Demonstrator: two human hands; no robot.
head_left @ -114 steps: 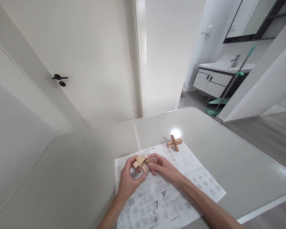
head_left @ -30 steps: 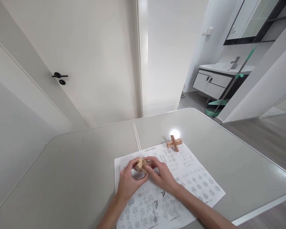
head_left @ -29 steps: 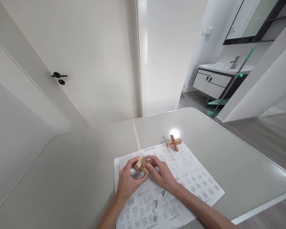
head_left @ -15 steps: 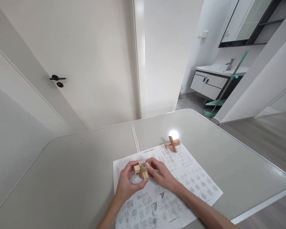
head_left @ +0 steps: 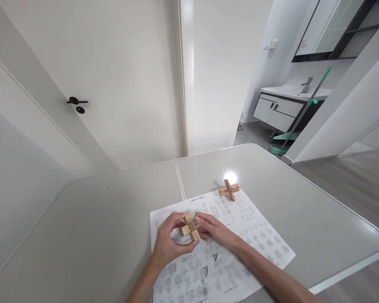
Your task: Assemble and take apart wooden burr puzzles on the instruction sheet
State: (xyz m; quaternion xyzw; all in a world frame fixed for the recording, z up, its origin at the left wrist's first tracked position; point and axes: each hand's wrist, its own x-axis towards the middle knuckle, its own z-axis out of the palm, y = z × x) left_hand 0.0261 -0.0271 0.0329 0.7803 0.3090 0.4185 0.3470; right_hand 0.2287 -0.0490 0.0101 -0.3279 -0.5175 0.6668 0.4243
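Note:
A small wooden burr puzzle (head_left: pixel 189 227) of crossed blocks is held between both hands just above a printed instruction sheet (head_left: pixel 240 240). My left hand (head_left: pixel 168 242) curls round its left and lower side, fingers closed on it. My right hand (head_left: pixel 211 227) pinches its right side with thumb and fingertips. A second wooden cross puzzle (head_left: pixel 229 190) lies assembled on the sheet's far corner, untouched.
The grey table (head_left: pixel 97 227) has a seam down its middle and a rounded edge at the right. Beyond it are a white door with a black handle (head_left: pixel 77 102), and a doorway to a bathroom with a vanity (head_left: pixel 281 109) and a green mop (head_left: pixel 300 113).
Both hands keep hold of the puzzle and have turned it; its blocks show a different face now. The hands sit slightly lower on the sheet. The other cross puzzle has not moved.

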